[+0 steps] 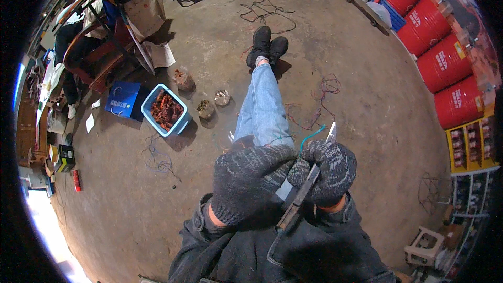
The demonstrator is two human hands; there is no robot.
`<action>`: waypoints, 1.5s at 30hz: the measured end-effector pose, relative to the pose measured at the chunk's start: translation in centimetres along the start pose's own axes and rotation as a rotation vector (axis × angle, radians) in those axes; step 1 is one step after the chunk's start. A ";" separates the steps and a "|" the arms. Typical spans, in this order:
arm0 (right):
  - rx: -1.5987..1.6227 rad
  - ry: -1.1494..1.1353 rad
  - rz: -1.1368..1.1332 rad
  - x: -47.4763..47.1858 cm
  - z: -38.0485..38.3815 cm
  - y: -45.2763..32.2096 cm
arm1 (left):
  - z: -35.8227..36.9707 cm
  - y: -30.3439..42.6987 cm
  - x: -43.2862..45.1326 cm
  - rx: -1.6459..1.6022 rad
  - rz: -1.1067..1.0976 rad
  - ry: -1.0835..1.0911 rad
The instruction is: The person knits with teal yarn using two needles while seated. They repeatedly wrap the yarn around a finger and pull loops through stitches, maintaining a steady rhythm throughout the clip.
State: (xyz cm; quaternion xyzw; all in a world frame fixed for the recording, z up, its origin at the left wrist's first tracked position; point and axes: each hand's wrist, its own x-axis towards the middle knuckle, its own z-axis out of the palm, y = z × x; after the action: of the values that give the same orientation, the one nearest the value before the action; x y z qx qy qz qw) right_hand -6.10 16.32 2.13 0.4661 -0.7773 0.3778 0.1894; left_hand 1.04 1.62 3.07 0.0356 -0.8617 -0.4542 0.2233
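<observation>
Both of my hands wear dark grey knitted gloves and meet above my lap. My left hand (253, 179) has its fingers curled at the lower end of a green wire (310, 136); the glove hides the exact grip. My right hand (332, 169) is closed around a knife, whose pale blade (332, 131) sticks out above the fist. A narrow metal bar (297, 200) slants down below that hand, beside a pale flat piece partly covered by the gloves. Whether the bar belongs to the knife I cannot tell.
Left of my legs stand a blue tub (184, 124) of reddish-brown scrap, clear containers (205, 109) and a blue bag (122, 100). Loose wires (330, 86) lie on the concrete floor. Red drums (444, 63) line the right side. Another person's leg (68, 82) shows at far left.
</observation>
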 end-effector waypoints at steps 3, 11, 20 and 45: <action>-0.053 0.033 -0.046 0.0 0.1 -0.2 | -0.1 0.0 -0.1 -0.083 -0.021 0.021; -0.074 0.257 -0.001 -1.3 1.1 0.8 | -0.6 0.3 -0.8 -0.129 -0.180 -0.017; 0.188 -0.023 0.217 -0.2 -0.2 -0.6 | -1.0 -0.2 -0.7 -0.231 -0.228 0.004; 0.407 0.167 0.434 -1.1 -0.5 2.7 | -0.8 -0.5 -0.6 -0.341 -0.347 -0.009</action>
State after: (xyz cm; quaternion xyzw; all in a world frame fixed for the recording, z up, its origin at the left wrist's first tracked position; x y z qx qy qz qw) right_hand -7.96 18.12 0.66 0.2848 -0.7488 0.5943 0.0706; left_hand 1.86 0.85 2.81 0.1428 -0.7545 -0.6248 0.1409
